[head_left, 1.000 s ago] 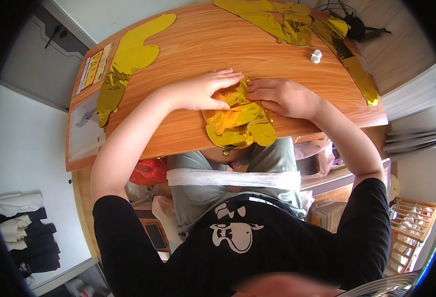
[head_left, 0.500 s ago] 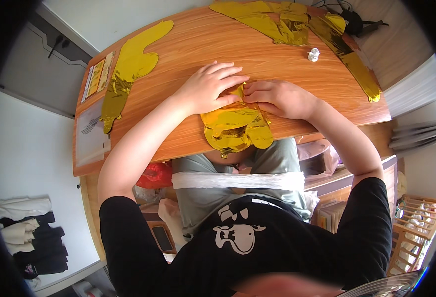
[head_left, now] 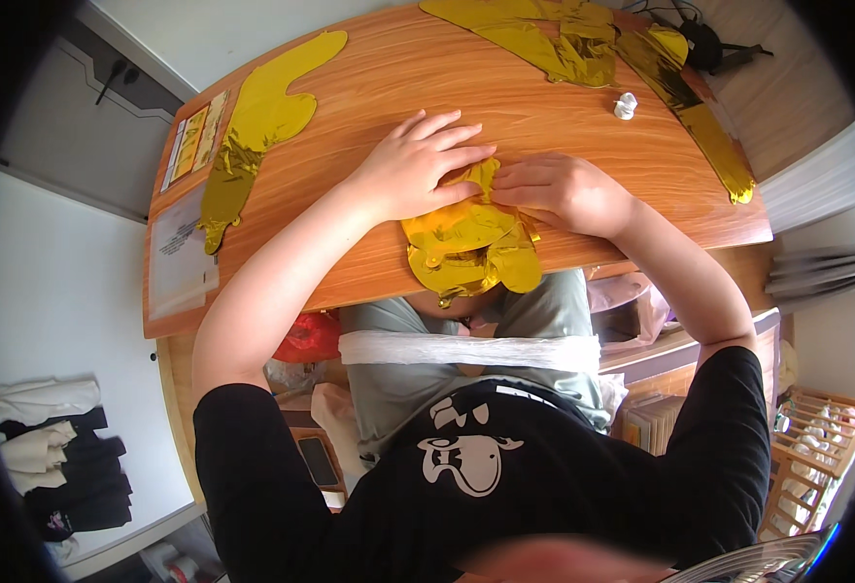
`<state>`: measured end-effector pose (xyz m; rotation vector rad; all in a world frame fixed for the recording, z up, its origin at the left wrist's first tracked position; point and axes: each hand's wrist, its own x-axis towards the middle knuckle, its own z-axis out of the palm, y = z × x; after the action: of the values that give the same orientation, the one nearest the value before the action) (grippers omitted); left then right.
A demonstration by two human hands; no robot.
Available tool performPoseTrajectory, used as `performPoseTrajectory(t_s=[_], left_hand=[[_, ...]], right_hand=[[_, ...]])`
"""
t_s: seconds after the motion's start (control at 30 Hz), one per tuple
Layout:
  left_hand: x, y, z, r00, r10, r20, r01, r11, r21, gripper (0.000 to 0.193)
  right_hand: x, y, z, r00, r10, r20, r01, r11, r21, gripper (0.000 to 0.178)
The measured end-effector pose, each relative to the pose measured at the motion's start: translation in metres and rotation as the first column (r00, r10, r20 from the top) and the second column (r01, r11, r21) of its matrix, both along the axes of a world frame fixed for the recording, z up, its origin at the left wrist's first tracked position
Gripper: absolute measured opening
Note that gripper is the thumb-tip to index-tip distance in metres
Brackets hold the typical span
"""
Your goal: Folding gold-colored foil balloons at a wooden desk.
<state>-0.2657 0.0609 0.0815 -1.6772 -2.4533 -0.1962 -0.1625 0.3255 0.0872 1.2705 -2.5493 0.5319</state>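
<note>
A crumpled gold foil balloon (head_left: 459,233), flat and partly folded, lies at the desk's front edge, its lower lobes hanging over my lap. My left hand (head_left: 410,173) rests across its upper left part with fingers spread, the thumb and index finger reaching onto the foil. From the other side, my right hand (head_left: 575,194) has its fingers drawn together on the balloon's upper right edge. Its thumb is mostly hidden, and the foil under both hands is covered.
Another flat gold balloon (head_left: 270,102) lies at the left of the wooden desk (head_left: 369,267), near a clear plastic sleeve (head_left: 177,257) and a printed card (head_left: 194,141). More gold foil (head_left: 583,53) spreads across the far right, by a white crumpled bit (head_left: 626,106) and a black cabled item (head_left: 704,44).
Both hands stay on the balloon with only slight shifts of the fingers. The whole view has moved a little.
</note>
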Motion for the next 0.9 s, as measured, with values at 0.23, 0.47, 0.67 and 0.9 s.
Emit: performPoseTrajectory(t_s=[0.23, 0.47, 0.67, 0.9], left_hand=[[-0.004, -0.001, 0.002, 0.999, 0.024, 0.037, -0.02, 0.993, -0.115, 0.06], [0.002, 0.014, 0.0, 0.986, -0.127, 0.109, 0.134, 0.989, -0.061, 0.071], [0.01, 0.012, -0.011, 0.973, -0.158, 0.167, 0.164, 0.986, -0.02, 0.074], [0.008, 0.013, -0.015, 0.976, -0.174, 0.13, 0.18, 0.983, -0.033, 0.081]], right_hand=[[-0.004, 0.0, -0.004, 1.0, 0.027, -0.008, -0.027, 1.0, -0.014, 0.036], [-0.003, -0.001, -0.003, 1.0, 0.008, 0.024, -0.007, 1.0, -0.005, 0.032], [-0.005, -0.002, -0.003, 0.999, 0.048, -0.009, -0.049, 0.999, -0.021, 0.03], [0.003, 0.001, 0.001, 0.989, 0.093, -0.117, -0.097, 0.995, -0.024, 0.029]])
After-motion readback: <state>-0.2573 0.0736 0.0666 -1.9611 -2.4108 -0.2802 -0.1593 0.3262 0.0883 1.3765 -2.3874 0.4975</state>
